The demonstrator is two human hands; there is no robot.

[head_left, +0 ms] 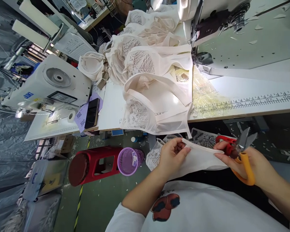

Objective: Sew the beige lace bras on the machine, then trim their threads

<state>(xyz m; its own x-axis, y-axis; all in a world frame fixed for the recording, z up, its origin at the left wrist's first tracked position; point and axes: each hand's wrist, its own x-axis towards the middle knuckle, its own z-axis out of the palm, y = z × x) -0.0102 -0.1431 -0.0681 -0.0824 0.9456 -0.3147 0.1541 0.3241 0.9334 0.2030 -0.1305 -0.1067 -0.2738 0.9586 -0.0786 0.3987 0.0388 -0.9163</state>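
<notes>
Low in front of my body, a cream lace bra is stretched between my hands. My left hand pinches its upper band edge between thumb and fingers. Farther right, my right hand grips the same edge with thumb and fingertips while scissors with red and orange handles rest in that hand. The blades stick up and away from the cloth, slightly apart. Lace cups show beside my left hand and behind the band. Just above, another cream bra lies on the table, its strap end hanging over the edge.
A sewing machine head stands at the upper right, above a table edge with a printed ruler. More bras are piled behind. Left are a second sewing machine, a phone, a red stool and a purple basket.
</notes>
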